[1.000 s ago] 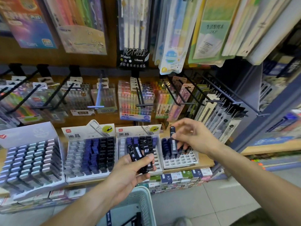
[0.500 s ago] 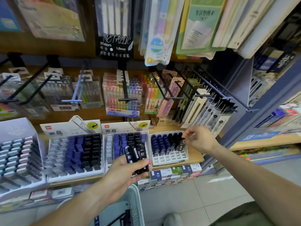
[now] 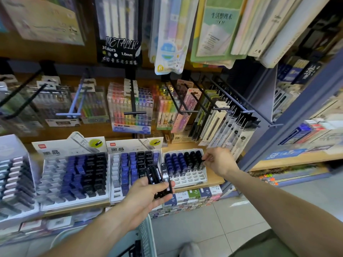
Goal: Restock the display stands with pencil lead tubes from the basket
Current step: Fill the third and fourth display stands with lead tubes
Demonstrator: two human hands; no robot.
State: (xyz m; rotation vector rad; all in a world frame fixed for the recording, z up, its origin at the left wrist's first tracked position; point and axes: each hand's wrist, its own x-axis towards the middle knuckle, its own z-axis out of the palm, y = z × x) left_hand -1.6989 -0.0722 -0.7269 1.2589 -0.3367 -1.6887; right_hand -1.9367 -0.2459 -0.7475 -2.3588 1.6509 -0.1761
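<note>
1. Already the left hand (image 3: pixel 146 197) grips a loose fan of black plastic pencil lead tubes (image 3: pixel 157 178) above the front edge of the wooden shelf (image 3: pixel 216 179). The thumb lies across them and the fingers curl beneath. Such a bundle looks easy to let slide; one tube could slip out and drop to the tiled floor (image 3: pixel 213 229) or into the pale plastic mesh basket (image 3: pixel 146 236) below.

2. Meanwhile the right hand (image 3: pixel 219 161) pinches one small dark tube at the right end of the white tiered display stand (image 3: pixel 193 178), which sits near the right end of the shelf. If the tube meets its slot at a slant, it may jam or knock the neighbouring black tubes (image 3: pixel 193 158) out of line.

3. Probably the stand is light. A hard push at its back row could shove it rearwards or tip it against the hanging refill packs (image 3: pixel 228 127) just behind.

4. Sorting is a further risk. The stand holds blue-capped tubes (image 3: pixel 174 160) on its left and black on its right, and the labels are too blurred to read, so a wrong grade could land in a wrong column.

5. Empty slots show only along the stand's front rows, so the held tubes may outnumber the places that suit them.
</note>
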